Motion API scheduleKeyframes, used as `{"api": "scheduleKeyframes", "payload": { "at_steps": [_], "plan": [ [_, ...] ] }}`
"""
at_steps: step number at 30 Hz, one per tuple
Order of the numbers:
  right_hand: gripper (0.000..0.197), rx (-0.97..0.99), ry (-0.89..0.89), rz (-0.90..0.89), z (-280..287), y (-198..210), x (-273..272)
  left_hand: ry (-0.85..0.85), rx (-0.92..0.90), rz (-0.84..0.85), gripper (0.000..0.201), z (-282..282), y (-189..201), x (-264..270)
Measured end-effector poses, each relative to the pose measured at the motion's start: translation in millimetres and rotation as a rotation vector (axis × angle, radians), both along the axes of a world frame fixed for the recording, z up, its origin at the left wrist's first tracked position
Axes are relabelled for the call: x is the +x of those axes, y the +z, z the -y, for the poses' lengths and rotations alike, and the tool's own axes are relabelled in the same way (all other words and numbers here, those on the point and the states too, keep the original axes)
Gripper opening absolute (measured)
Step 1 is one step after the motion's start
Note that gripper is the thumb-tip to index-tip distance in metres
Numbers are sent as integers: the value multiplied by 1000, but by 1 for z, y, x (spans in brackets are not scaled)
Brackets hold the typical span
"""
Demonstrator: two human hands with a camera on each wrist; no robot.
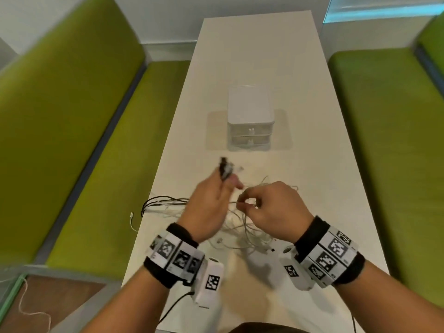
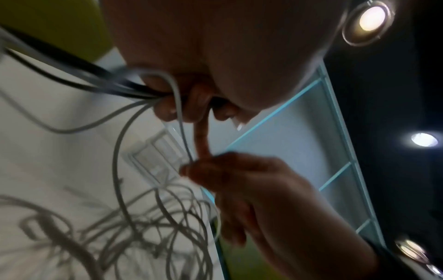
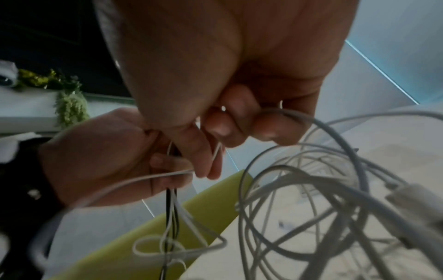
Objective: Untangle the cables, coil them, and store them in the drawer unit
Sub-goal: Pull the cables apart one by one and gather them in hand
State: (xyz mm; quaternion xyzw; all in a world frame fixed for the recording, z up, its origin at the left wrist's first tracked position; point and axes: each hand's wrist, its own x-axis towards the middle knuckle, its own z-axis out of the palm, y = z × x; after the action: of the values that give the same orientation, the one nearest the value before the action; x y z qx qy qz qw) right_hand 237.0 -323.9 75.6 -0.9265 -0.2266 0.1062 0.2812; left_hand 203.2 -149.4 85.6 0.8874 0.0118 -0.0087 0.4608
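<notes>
A tangle of white cables (image 1: pixel 242 230) lies on the white table (image 1: pixel 312 188) near its front edge, with black strands (image 1: pixel 165 200) trailing left. My left hand (image 1: pixel 211 203) is raised over the tangle and grips a bunch of black and white cables (image 2: pixel 134 91), their plug ends (image 1: pixel 225 168) sticking up past the fingers. My right hand (image 1: pixel 266 207) pinches a thin white cable (image 3: pixel 215 151) between thumb and fingers, close beside the left hand (image 3: pixel 107 157). The white drawer unit (image 1: pixel 250 116) stands mid-table, both drawers closed.
Green upholstered benches (image 1: pixel 72 140) run along both sides of the table. One white cable end (image 1: pixel 132 222) hangs over the table's left edge. Bare tabletop lies around and behind the drawer unit.
</notes>
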Motion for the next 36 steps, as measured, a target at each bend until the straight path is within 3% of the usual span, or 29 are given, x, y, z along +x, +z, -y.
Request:
{"api": "scheduleKeyframes", "payload": {
  "at_steps": [2,5,10,13,16,17,18,21,23,25,28,30,33,34,36],
  "plan": [
    [12,63,-50,-5,-1,1,0,-74,143,-44,34,11,-5,-2],
    [12,75,-122,9,-3,-2,-8,-13,152,-66,35,11,-5,4],
    [41,45,-313,136,4,-4,1,-95,252,-183,37,11,2,9],
    [56,35,-327,41,18,-2,11,-49,-40,-137,21,5,10,11],
    [65,175,-318,-164,29,-11,15,94,-381,-106,26,-14,14,15],
    [67,143,-299,-167,32,-13,16,115,-396,-90,27,-19,16,15],
    [69,64,-280,-141,34,-14,16,114,-323,-50,27,-23,16,14],
    [64,-70,-262,-68,39,-12,18,84,120,97,15,-32,17,13],
    [56,118,-234,-183,46,-13,24,78,321,120,14,-42,10,15],
    [42,431,-221,-282,51,-12,28,60,499,49,16,-49,-2,20],
    [19,678,-213,-213,53,-1,28,57,673,-26,23,-54,-10,23],
    [16,569,-211,-124,53,4,27,126,595,41,22,-55,-7,24],
    [23,-11,-83,-53,48,7,26,234,203,128,28,-48,8,25],
    [28,-199,-58,-55,44,7,26,242,154,157,32,-45,14,24],
    [31,-392,-79,-28,34,12,23,175,143,143,28,-38,24,22]
  ]
}}
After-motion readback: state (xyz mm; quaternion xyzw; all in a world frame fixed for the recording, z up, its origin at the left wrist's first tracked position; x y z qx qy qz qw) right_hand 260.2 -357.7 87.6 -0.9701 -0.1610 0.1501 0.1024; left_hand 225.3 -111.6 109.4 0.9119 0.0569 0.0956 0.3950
